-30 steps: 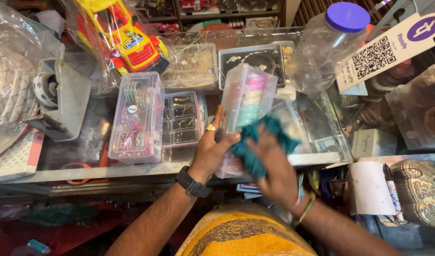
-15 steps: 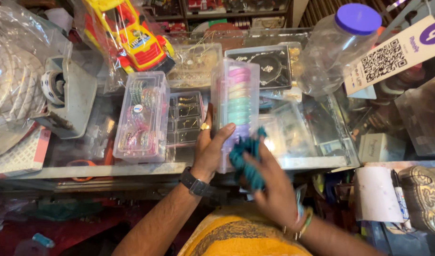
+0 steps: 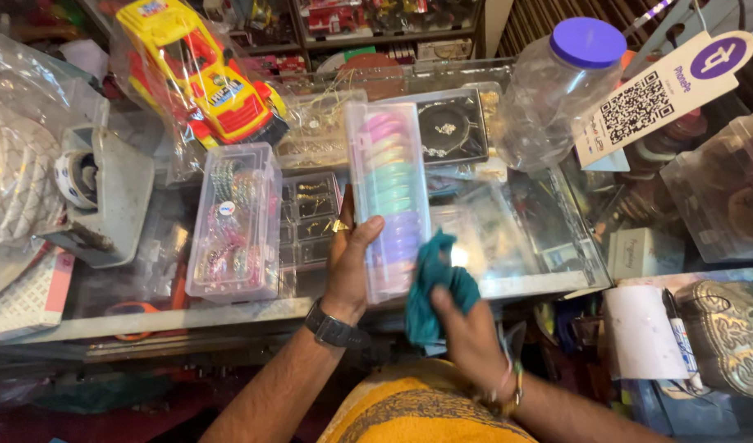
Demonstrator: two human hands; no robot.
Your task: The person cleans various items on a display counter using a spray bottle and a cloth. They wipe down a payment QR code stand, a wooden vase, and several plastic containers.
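The left hand [image 3: 350,267] grips a long clear plastic box of pastel bangles [image 3: 389,193], its long axis pointing away from the person. The right hand [image 3: 466,328] pinches a crumpled teal cloth [image 3: 435,283] against the box's near end.

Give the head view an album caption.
Left hand holds a clear box of pastel bangles; right hand grips a teal cloth.

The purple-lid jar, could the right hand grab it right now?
Probably not straight away. The right hand is full of a teal cloth, near the clear box that the left hand holds. The jar stands farther back on the glass counter, though nothing blocks the way.
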